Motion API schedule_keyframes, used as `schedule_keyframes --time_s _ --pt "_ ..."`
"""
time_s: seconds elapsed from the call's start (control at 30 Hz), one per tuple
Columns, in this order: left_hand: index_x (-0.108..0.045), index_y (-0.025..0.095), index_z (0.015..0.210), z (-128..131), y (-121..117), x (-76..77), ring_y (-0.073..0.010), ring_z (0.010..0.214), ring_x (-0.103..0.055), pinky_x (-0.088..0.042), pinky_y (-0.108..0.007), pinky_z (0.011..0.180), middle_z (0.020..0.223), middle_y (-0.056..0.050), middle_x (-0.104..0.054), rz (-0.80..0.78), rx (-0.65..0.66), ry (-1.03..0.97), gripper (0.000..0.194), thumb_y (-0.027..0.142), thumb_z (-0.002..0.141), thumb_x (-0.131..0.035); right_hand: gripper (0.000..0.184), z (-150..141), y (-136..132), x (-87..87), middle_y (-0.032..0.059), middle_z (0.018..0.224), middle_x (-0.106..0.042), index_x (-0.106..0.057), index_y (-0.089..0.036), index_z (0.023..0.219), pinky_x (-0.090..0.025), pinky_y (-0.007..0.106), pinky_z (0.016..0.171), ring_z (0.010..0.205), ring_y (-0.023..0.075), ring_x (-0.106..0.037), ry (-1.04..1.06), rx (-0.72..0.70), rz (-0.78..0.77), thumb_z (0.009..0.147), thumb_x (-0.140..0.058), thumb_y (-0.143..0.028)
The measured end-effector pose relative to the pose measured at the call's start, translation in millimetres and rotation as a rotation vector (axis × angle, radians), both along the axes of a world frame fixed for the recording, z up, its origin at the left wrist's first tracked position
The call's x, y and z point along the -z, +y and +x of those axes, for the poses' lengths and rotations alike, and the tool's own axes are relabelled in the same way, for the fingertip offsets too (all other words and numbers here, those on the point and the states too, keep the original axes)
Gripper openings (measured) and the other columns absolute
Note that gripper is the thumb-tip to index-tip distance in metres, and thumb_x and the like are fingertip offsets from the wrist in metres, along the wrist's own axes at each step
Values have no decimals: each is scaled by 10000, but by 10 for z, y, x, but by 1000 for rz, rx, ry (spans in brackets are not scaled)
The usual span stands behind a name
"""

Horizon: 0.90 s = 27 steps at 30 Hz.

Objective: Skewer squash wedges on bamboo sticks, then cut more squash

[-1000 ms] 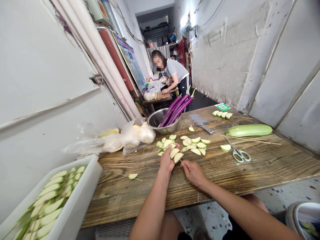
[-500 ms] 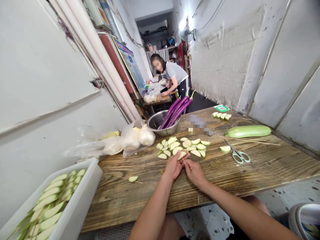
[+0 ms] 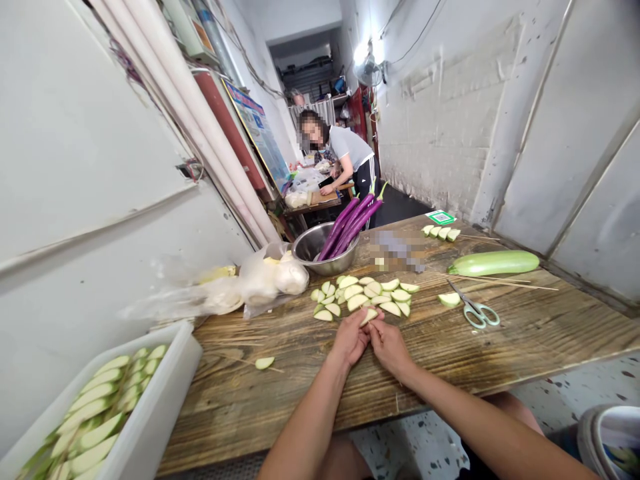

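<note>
My left hand [image 3: 350,339] is closed around a half-round zucchini slice [image 3: 369,316], pale inside with a green rim. Against it, my right hand [image 3: 389,343] is pinched on a thin bamboo skewer, now mostly hidden by the fingers; how far it runs into the slice I cannot tell. Just beyond my hands lies a spread of cut zucchini slices [image 3: 351,291]. One single slice [image 3: 265,363] rests by thin skewers [image 3: 235,333] on the left. To the right are scissors [image 3: 477,312], another cut piece [image 3: 449,299] and a whole pale green zucchini [image 3: 494,263].
A white bin [image 3: 173,373] at left holds skewered slices. Behind the slices stand a metal bowl [image 3: 327,267] with purple eggplants [image 3: 353,223] and bagged white produce [image 3: 273,275]. Skewered slices [image 3: 441,233] lie at back right. A person [image 3: 350,147] bends over a farther table.
The zucchini slice and my left fingers have shifted slightly right, closer to my right hand. The skewer between my hands, visible before, is now mostly covered.
</note>
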<state>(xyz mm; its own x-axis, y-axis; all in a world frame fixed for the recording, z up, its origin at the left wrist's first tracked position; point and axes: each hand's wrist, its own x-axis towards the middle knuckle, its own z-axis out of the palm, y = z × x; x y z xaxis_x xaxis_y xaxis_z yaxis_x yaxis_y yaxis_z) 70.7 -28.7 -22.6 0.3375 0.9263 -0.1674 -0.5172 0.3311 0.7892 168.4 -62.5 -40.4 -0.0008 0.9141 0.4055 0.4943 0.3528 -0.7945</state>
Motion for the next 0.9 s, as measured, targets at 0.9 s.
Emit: schedule_keyframes --time_s 0.9 --pt "-597 103 875 -41 80 -54 -245 965 -590 -459 -450 858 950 -117 -645 -28 -196 -113 159 217 765 -583 243 3 -35 -41 1 572 -529 -535 -179 677 -333 206 543 518 115 -466 -81 -87 -10 830 -346 -190"
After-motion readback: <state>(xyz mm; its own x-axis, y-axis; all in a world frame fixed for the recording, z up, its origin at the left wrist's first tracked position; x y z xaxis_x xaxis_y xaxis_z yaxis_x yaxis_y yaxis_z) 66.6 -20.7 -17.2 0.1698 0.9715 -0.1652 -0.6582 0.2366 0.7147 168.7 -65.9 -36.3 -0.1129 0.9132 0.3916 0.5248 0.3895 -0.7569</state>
